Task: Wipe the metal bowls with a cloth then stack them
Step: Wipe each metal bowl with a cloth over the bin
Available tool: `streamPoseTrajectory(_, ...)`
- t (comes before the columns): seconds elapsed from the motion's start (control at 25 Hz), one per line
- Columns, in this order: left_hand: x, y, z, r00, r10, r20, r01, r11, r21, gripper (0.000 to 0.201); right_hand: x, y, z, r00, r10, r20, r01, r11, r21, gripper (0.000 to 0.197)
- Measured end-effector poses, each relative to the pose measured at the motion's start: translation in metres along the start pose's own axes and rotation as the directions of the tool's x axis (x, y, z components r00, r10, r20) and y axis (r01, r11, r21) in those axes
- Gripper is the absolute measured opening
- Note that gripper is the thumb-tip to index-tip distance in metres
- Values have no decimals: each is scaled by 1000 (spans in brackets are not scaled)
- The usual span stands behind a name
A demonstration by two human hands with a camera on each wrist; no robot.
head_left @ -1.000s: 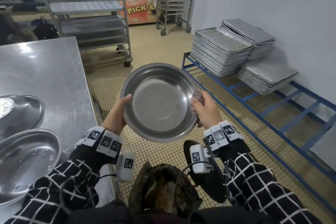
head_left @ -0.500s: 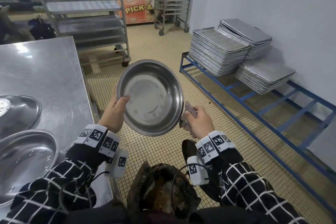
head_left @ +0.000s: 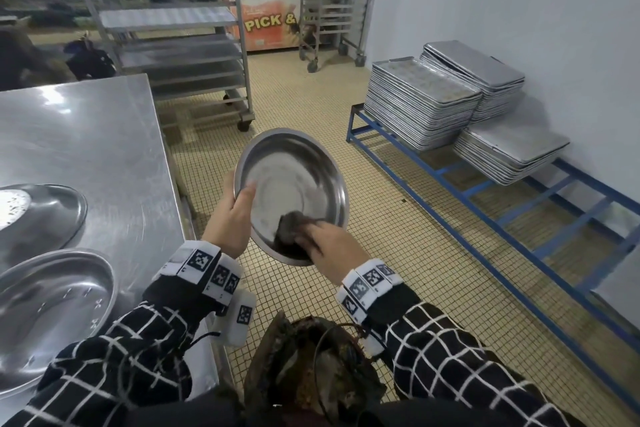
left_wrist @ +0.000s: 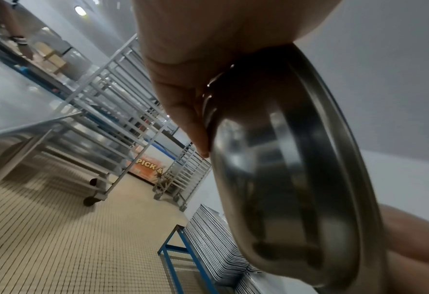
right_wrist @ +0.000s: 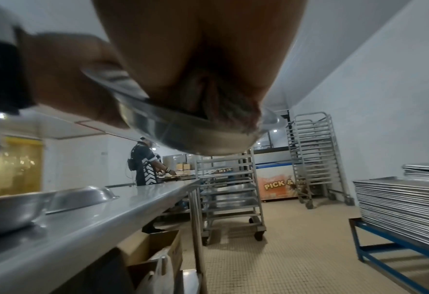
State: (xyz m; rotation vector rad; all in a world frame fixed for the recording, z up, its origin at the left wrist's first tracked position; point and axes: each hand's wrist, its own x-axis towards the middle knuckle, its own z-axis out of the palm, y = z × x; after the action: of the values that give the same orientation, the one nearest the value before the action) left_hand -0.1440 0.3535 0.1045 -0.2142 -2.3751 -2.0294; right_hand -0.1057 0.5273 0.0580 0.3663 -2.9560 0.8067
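Inside the tilted bowl (head_left: 294,180) (left hand (head_left: 230,215) gripping) right hand (head_left: 334,250) presses cloth (head_left: 289,230).

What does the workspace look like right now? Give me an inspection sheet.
Surface: steel table, to the person's left.
Job's things: metal bowl held tilted over the floor; dark cloth inside it; two bowls on the table, one of them upside down.
Clutter: cardboard box under the table.
Grippers: left hand grips the bowl's rim; right hand presses the cloth.
Cables: thin black cable at left wrist.
Surroundings: tray stacks on blue rack, wheeled racks, another person.
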Motion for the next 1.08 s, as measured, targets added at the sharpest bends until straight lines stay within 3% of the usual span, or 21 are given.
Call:
streamPoseTrajectory(0.16,3,-6,-6,988,-111,-107,102,991,-90,24,-18,1,6,965,-260,27,261,963,-65,45)
streamPoseTrajectory(0.28,4,-13,-4,971,-233,-46,222,960,-168,42,-21,11,6,923,-349,-164,337,937,-93,28)
streamPoseTrajectory(0.36,6,-15,-5,982,-187,-23,183,976,-115,55,-20,15,-7,922,-278,-269,294,956,21,22)
streamPoseTrajectory(0.44,9,-13,-9,999,-4,52,0,996,93,40,-19,18,-28,939,-179,-294,231,961,154,19)
streamPoseTrajectory(0.56,7,-5,-12,978,85,192,-130,964,230,28,-15,17,-55,937,-47,-345,130,966,222,22)
streamPoseTrajectory(0.72,8,2,-2,970,169,177,-222,910,349,31,-2,28,-54,825,63,-561,45,983,177,22)
streamPoseTrajectory(0.88,6,7,8,995,93,36,-99,961,258,28,-2,28,-47,658,287,-696,-47,938,343,28)
streamPoseTrajectory(0.96,5,10,13,998,36,-46,-28,987,161,26,-10,22,-35,690,302,-658,-34,921,388,37)
streamPoseTrajectory(1.08,8,8,20,993,-10,-118,13,1000,27,30,-25,9,-4,857,174,-485,-14,949,316,48)
